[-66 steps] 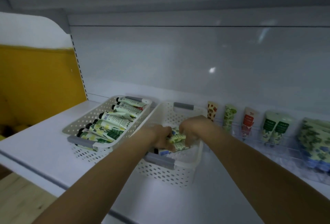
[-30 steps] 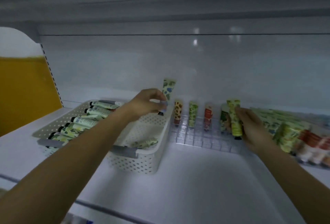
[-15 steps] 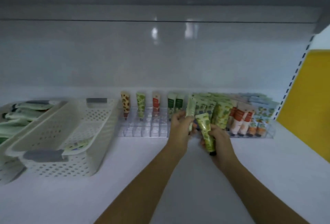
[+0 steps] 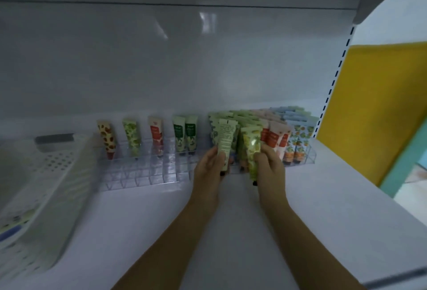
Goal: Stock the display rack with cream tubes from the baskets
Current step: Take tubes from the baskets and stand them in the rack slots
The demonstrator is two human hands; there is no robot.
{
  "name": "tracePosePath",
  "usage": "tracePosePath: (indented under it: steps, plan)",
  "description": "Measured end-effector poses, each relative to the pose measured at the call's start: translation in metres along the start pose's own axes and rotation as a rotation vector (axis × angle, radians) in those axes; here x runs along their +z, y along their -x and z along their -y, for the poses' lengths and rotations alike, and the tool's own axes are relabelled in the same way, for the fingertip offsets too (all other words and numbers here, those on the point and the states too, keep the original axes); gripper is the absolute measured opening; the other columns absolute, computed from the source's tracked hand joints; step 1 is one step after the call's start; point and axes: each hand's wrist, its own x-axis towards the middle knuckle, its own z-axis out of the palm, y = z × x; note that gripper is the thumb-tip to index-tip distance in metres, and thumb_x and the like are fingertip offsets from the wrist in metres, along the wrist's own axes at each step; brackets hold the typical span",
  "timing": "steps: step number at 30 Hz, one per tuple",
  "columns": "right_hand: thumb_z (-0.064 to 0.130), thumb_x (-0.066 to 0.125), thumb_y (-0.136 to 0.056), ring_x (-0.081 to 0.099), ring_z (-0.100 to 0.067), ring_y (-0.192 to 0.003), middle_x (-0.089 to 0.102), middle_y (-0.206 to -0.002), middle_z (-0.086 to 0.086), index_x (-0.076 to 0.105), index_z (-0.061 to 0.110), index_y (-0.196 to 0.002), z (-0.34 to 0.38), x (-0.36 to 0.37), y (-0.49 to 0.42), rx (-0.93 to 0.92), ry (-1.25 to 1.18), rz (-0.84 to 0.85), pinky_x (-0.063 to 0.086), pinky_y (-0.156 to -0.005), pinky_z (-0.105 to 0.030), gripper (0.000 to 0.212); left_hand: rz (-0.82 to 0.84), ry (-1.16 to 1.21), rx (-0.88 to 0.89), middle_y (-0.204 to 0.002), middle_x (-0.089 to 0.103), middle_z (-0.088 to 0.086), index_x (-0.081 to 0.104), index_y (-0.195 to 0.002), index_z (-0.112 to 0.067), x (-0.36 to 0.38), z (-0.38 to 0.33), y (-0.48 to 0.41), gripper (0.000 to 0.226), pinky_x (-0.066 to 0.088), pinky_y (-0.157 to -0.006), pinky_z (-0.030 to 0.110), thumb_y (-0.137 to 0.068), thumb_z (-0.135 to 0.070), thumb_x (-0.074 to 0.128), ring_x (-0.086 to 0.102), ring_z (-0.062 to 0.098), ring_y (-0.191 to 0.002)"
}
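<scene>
A clear plastic display rack (image 4: pixel 143 174) runs along the back of the white shelf, its right half packed with cream tubes (image 4: pixel 277 135) and its left half holding a few spaced upright tubes (image 4: pixel 132 137). My left hand (image 4: pixel 208 167) grips a pale tube (image 4: pixel 226 137) upright, its printed back facing me, in front of the packed rows. My right hand (image 4: pixel 270 165) grips a yellow-green tube (image 4: pixel 251 151), cap down, just right of it. A white perforated basket (image 4: pixel 46 185) stands at the far left, blurred.
The shelf's white back wall rises right behind the rack. A yellow side panel (image 4: pixel 374 109) closes off the shelf at the right. The shelf's front edge (image 4: pixel 392 278) runs across the lower right. An upper shelf hangs overhead.
The view has swung right from the baskets to the rack. Both hands have carried their tubes from the basket to the front of the packed rows, closer to the rack than half a second ago.
</scene>
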Motion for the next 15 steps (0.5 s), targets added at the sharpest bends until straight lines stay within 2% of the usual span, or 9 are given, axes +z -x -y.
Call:
tracePosePath:
  steps: [2,3,5,6,8,11,15]
  plan:
    - [0.009,0.048,-0.094,0.051,0.008,-0.073,0.055,-0.085,0.012,0.055,0.018,-0.105,0.002,-0.008,-0.001,-0.089,0.085,-0.129,0.041,-0.065,-0.008,0.017,-0.005,-0.002,0.006,-0.110,0.064,0.000,0.053,-0.127,-0.010,0.003,0.001,0.002,0.035,0.052,-0.075,0.015,-0.093,-0.018,0.051,0.061,0.009,-0.094]
    - [0.012,0.049,-0.094,0.053,0.005,-0.083,0.056,-0.095,0.011,0.054,0.020,-0.113,0.003,-0.013,-0.001,-0.107,0.105,-0.194,0.042,-0.072,-0.012,0.021,-0.007,-0.005,0.013,-0.106,0.064,-0.005,0.052,-0.126,-0.012,0.004,0.001,0.003,0.034,0.051,-0.071,0.011,-0.093,-0.018,0.051,0.060,0.005,-0.092]
    - [0.018,0.049,-0.095,0.052,-0.008,-0.098,0.054,-0.108,0.004,0.049,0.014,-0.128,0.001,-0.018,-0.002,-0.104,0.115,-0.282,0.040,-0.080,-0.021,0.033,-0.014,-0.008,0.020,-0.100,0.061,-0.014,0.052,-0.124,-0.018,0.005,0.001,0.005,0.031,0.049,-0.070,0.008,-0.093,-0.018,0.051,0.058,-0.001,-0.089]
    - [0.019,0.049,-0.095,0.050,-0.009,-0.102,0.052,-0.111,0.003,0.047,0.012,-0.131,0.000,-0.019,-0.002,-0.094,0.115,-0.301,0.038,-0.081,-0.020,0.037,-0.017,-0.003,0.016,-0.100,0.061,-0.014,0.052,-0.122,-0.020,0.005,0.001,0.005,0.030,0.049,-0.072,0.010,-0.093,-0.018,0.052,0.058,-0.001,-0.090]
    - [0.020,0.048,-0.096,0.048,-0.008,-0.106,0.050,-0.114,0.004,0.043,0.010,-0.134,-0.002,-0.020,-0.004,-0.076,0.119,-0.314,0.037,-0.083,-0.018,0.040,-0.017,0.026,0.006,-0.103,0.062,-0.009,0.054,-0.121,-0.017,0.004,0.001,0.005,0.028,0.050,-0.077,0.016,-0.093,-0.017,0.052,0.059,0.002,-0.092]
    - [0.021,0.050,-0.095,0.050,-0.012,-0.103,0.051,-0.109,0.003,0.045,0.007,-0.131,-0.005,-0.020,-0.009,-0.089,0.155,-0.325,0.040,-0.084,-0.021,0.039,-0.015,0.079,-0.017,-0.100,0.063,-0.008,0.055,-0.123,-0.014,0.001,0.001,0.006,0.030,0.048,-0.070,0.014,-0.093,-0.017,0.051,0.060,0.000,-0.083]
    - [0.020,0.050,-0.095,0.052,-0.014,-0.103,0.052,-0.107,0.004,0.046,0.007,-0.130,-0.008,-0.014,-0.017,-0.093,0.184,-0.286,0.040,-0.084,-0.020,0.038,-0.055,0.161,-0.044,-0.084,0.063,-0.013,0.058,-0.099,-0.022,-0.002,-0.002,0.011,0.015,0.049,-0.056,0.010,-0.094,-0.012,0.049,0.062,-0.009,-0.064]
